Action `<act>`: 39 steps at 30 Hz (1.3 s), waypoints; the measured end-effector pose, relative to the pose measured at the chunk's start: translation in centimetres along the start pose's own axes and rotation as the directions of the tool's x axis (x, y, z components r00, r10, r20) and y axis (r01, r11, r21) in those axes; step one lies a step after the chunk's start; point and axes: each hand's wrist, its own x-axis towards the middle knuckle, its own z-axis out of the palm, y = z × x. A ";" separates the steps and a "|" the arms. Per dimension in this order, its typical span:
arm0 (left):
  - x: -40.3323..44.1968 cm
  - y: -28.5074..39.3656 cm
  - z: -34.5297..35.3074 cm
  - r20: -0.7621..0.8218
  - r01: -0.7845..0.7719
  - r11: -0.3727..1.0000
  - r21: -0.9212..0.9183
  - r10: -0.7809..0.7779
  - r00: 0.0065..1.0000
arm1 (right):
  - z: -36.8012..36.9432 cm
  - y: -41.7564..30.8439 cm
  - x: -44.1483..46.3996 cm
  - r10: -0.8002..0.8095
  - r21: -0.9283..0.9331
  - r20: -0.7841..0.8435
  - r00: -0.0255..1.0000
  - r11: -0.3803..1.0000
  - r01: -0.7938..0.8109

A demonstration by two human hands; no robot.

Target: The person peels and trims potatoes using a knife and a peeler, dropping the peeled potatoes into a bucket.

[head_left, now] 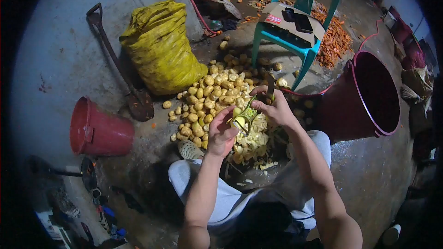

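we sit low over the wet floor (369,170), and we seem to be in the middle of taking the skin off one potato (239,121). the potato is up in our left hand (222,131), just over a messy heap of pale peels (251,146). our left fingers are clamped on it, with the thumb pressed on the near side. our right hand (272,104) is close beside it, and its fingers are wrapped tight on what looks like a knife (271,84), with a dark part sticking up. a thin green strip of peel (252,105) curls between our two hands. we can't tell if the sharp edge is touching the potato. a big pile of potatoes (205,99) lies just past our left hand, next to a yellow sack (157,48). a big red tub (339,101) leans on our right side. we think the next move calls for a firm hold on the left, a small turn of the potato, and a slow, light cut that stays away from our thumb.
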 end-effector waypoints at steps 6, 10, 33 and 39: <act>-0.1 -0.4 -0.5 0.051 -0.014 1.000 -0.016 0.015 0.999 | -0.1 -0.6 -0.1 0.010 0.021 0.037 0.999 1.000 -0.011; -0.2 -0.5 -1.1 0.116 -0.036 0.998 -0.058 0.043 0.992 | -1.6 0.6 0.7 0.096 -0.112 -0.089 0.991 0.988 -0.106; 0.0 -0.7 -1.2 0.072 -0.099 0.974 -0.203 0.116 0.991 | -0.8 -1.7 0.5 0.058 -0.044 -0.145 0.988 0.997 -0.065; -0.5 -1.1 -1.3 0.113 -0.045 0.915 -0.401 0.098 0.989 | -0.5 -2.5 0.5 -0.157 -0.071 -0.132 0.979 0.986 0.149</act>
